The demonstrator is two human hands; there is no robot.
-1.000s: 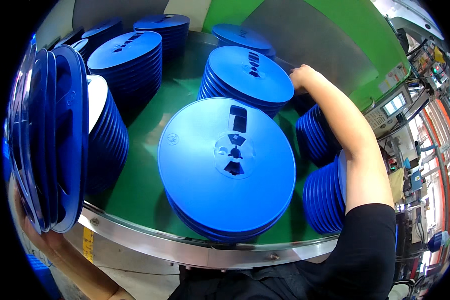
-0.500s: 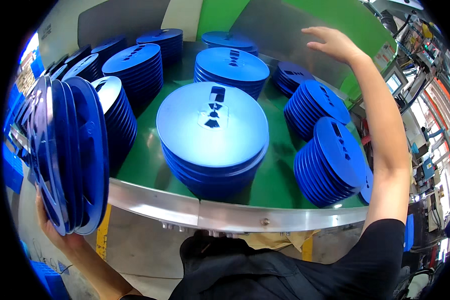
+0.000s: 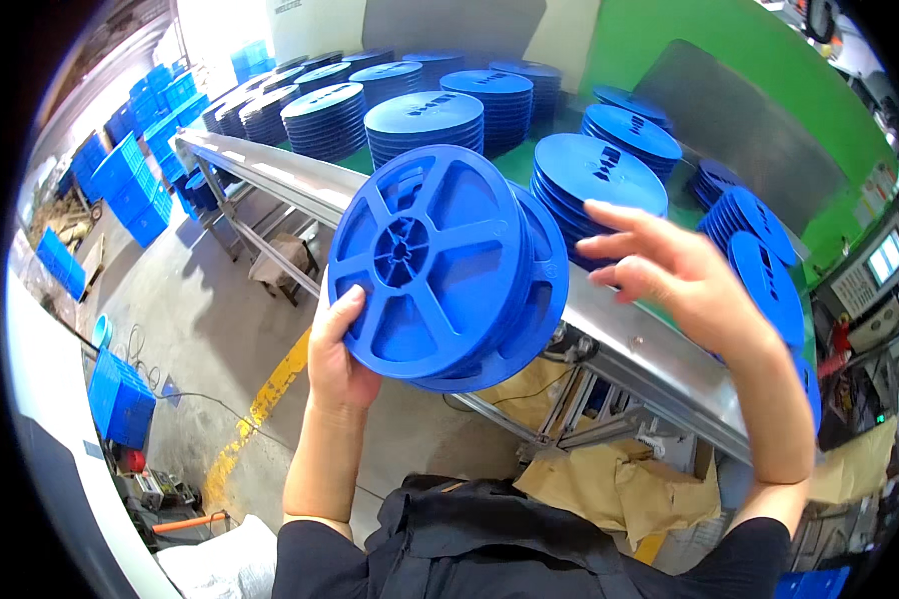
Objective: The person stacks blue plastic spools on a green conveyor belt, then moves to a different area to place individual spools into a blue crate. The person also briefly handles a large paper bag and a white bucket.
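My left hand grips a small stack of blue plastic reels by the edge, thumb on the front face and fingers hidden behind. The reels are tilted so that the spoked face and central hub show; the rear one sits askew to the right. My right hand is empty, fingers apart, just right of the held reels. Behind its fingertips stands a stack of blue reels on the green table top.
More reel stacks fill the table toward the far left. The metal table edge runs across in front of me. Blue crates stand on the floor at left. Brown paper lies below the table; a green panel rises behind.
The held reels have come from the far left to the middle, turned to show a face. My right hand has lowered from the back toward them. The view has swung left.
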